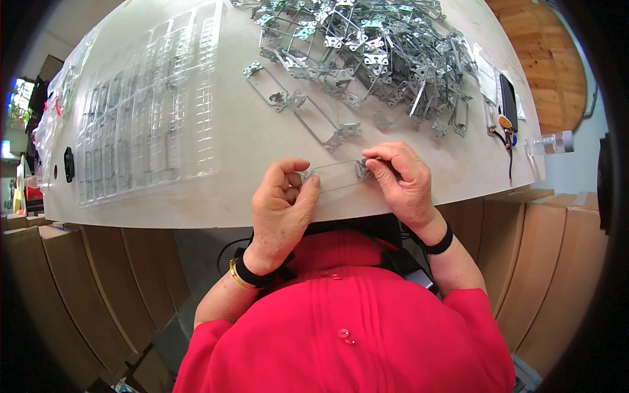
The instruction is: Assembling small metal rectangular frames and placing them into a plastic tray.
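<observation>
Above the near edge of the white table, both my hands hold a metal wire bracket (362, 171), two thin rods with a small stamped plate at each end. Thumb and fingers of my left hand (280, 206) pinch its left plate. At the other end, my right hand (407, 182) grips the right plate between thumb and forefinger, partly covering it. Just beyond my hands lie a few loose brackets (278, 99) of the same kind. A large tangled heap of brackets (373, 57) covers the far middle of the table.
Clear plastic compartment trays (211, 124) lie at the left, near a small black object (69, 164). To the right are a dark phone (508, 101) and a clear cylindrical container (553, 143) at the table edge (531, 180). Cardboard boxes (88, 281) stand below on both sides.
</observation>
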`<state>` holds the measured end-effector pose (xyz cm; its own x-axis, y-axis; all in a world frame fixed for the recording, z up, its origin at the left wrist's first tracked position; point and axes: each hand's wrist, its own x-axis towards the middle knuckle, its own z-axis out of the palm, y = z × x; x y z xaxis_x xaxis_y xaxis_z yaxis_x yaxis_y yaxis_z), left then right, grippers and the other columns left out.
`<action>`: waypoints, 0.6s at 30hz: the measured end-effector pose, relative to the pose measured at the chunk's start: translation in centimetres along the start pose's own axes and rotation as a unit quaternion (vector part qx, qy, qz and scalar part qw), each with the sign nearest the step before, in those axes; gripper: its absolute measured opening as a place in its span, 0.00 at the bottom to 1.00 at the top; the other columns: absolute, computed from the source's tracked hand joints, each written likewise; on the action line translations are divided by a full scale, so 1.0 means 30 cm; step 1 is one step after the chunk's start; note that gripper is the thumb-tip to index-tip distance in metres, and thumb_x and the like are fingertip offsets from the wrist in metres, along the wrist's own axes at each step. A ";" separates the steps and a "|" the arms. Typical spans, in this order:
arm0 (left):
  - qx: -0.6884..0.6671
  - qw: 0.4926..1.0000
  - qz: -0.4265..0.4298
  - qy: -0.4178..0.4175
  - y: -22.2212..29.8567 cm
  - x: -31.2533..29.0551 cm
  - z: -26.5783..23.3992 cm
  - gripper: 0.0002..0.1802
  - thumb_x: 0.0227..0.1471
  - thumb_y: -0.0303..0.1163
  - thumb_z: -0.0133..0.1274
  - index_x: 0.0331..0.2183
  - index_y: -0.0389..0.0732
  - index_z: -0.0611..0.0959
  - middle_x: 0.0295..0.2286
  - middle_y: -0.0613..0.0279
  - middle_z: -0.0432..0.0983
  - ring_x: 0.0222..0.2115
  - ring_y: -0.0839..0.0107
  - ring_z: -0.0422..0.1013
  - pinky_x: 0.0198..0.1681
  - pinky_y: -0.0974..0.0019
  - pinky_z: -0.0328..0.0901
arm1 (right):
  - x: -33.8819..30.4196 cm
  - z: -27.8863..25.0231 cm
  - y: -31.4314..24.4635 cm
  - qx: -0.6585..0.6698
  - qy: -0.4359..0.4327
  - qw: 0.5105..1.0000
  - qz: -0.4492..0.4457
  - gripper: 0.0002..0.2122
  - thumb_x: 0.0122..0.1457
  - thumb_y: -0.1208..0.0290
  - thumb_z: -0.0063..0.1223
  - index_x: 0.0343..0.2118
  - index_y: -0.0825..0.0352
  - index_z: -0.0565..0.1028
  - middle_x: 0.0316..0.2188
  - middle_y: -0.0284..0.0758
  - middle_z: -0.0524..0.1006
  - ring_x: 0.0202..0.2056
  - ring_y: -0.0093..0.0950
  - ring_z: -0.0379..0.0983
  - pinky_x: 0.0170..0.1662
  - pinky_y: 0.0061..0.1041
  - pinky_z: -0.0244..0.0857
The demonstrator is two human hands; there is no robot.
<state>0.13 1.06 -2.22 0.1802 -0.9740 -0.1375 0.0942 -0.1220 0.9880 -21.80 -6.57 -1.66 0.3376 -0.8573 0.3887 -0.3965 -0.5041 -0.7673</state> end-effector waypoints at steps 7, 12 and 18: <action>-0.002 1.000 -0.016 0.023 0.023 -0.004 0.012 0.14 0.63 0.18 0.59 0.49 0.33 0.77 0.27 0.76 0.68 0.22 0.92 0.61 0.23 0.80 0.55 | -0.007 -0.009 0.004 -0.018 -0.004 1.000 -0.021 0.08 0.62 0.81 0.65 0.44 0.67 0.82 0.36 0.38 0.82 0.35 0.33 0.80 0.38 0.27 0.73; 0.012 1.000 -0.014 0.018 0.026 -0.003 0.008 0.14 0.63 0.18 0.59 0.49 0.32 0.77 0.27 0.75 0.69 0.22 0.91 0.63 0.22 0.80 0.56 | -0.015 -0.001 0.011 -0.004 -0.003 0.999 0.039 0.05 0.64 0.79 0.65 0.40 0.66 0.80 0.33 0.35 0.80 0.30 0.29 0.76 0.35 0.26 0.70; -0.030 1.000 0.004 0.006 0.010 -0.005 0.000 0.15 0.65 0.22 0.59 0.51 0.32 0.76 0.29 0.67 0.74 0.17 0.85 0.67 0.16 0.77 0.59 | -0.049 0.004 0.037 0.137 0.052 0.987 0.062 0.05 0.66 0.78 0.64 0.42 0.66 0.80 0.32 0.33 0.80 0.32 0.24 0.77 0.38 0.21 0.70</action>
<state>0.15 1.17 -1.90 0.1932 -0.9725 -0.1301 0.1509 -0.1016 0.9833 -22.64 -5.85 -3.14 0.2065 -0.9240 0.3218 -0.1780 -0.3589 -0.9163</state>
